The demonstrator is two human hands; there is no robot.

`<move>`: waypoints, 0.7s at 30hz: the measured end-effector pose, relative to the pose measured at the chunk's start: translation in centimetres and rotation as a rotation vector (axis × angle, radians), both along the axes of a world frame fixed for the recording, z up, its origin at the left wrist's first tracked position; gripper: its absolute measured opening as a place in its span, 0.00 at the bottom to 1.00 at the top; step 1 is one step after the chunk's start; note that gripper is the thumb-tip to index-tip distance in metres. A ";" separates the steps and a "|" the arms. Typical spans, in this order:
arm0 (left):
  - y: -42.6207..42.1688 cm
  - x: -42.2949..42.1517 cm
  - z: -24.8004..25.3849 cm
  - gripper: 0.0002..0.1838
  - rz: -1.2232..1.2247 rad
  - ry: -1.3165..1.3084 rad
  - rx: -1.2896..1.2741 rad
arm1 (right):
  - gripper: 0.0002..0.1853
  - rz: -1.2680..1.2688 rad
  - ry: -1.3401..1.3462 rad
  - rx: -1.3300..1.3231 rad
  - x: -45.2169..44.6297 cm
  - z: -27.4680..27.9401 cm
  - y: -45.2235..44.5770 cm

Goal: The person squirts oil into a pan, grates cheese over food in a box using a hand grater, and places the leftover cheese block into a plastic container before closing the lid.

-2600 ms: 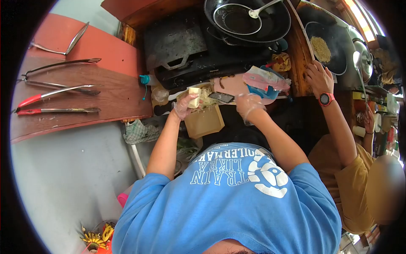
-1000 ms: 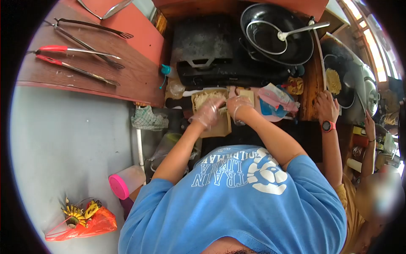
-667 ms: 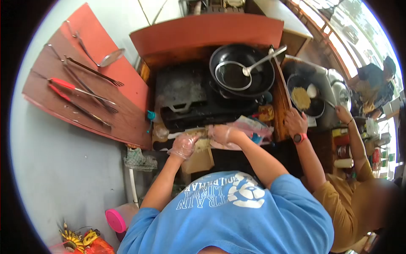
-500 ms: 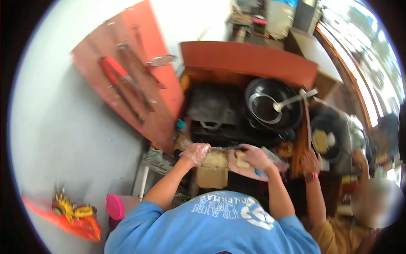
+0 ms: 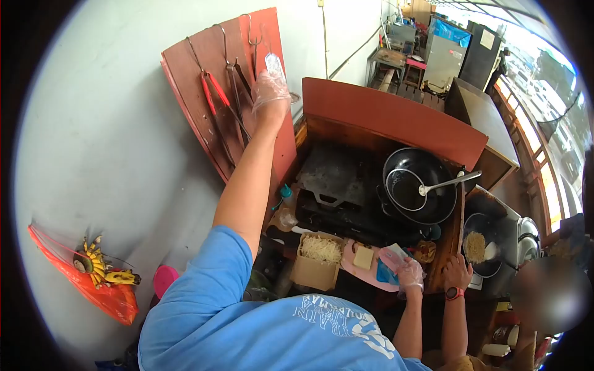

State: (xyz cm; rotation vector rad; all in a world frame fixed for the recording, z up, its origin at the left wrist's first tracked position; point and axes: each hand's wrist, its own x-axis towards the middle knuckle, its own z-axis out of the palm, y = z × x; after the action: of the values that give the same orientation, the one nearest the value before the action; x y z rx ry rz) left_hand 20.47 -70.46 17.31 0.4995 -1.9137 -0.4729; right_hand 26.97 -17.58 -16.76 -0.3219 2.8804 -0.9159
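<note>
My left hand (image 5: 271,94), in a clear plastic glove, is raised to the red board (image 5: 286,133). Its fingers are closed round a narrow shiny tool (image 5: 273,65) with white and blue on it, perhaps a flat grater; its lower part is hidden. Low at the right, my gloved right hand (image 5: 411,274) grips the edge of a clear and blue plastic wrapper (image 5: 390,260). Beside it, a block of cheese (image 5: 362,257) lies on a pink cutting board (image 5: 348,258). Left of that, an open cardboard box (image 5: 314,274) contains pale shreds (image 5: 321,248), like grated cheese.
Tongs (image 5: 215,91) hang on the red board. Behind the box are a black griddle (image 5: 331,173) and a wok (image 5: 436,207) with a ladle (image 5: 451,182). A co-worker's hand (image 5: 456,272) rests near another pan (image 5: 489,266). Bananas (image 5: 96,263) hang at left.
My left hand has risen from the box to the red board with the shiny tool. My right hand has left the cheese block and moved right to the wrapper. The view has shifted.
</note>
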 end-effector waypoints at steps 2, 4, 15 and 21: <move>0.2 0.6 -0.2 0.10 -0.066 -0.046 0.261 | 0.22 -0.075 0.037 0.022 0.4 0.5 -0.3; 0.8 1.3 -1.1 0.12 -0.203 0.048 0.610 | 0.22 -0.087 0.024 0.072 0.2 1.7 -0.7; 3.7 7.7 -5.6 0.22 0.280 -0.397 -0.197 | 0.44 -0.124 -0.159 0.476 -1.5 -2.0 -5.0; 17.1 13.8 -17.7 0.11 -0.243 -0.339 -0.042 | 0.24 -0.123 -0.017 0.347 -2.2 -3.4 -4.0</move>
State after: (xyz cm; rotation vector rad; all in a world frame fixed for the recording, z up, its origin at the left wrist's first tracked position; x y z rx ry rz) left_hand 34.25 -53.32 -0.36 0.3350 -2.3214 -0.5288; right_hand 24.81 -21.61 -20.20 -0.1051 2.9958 -0.4137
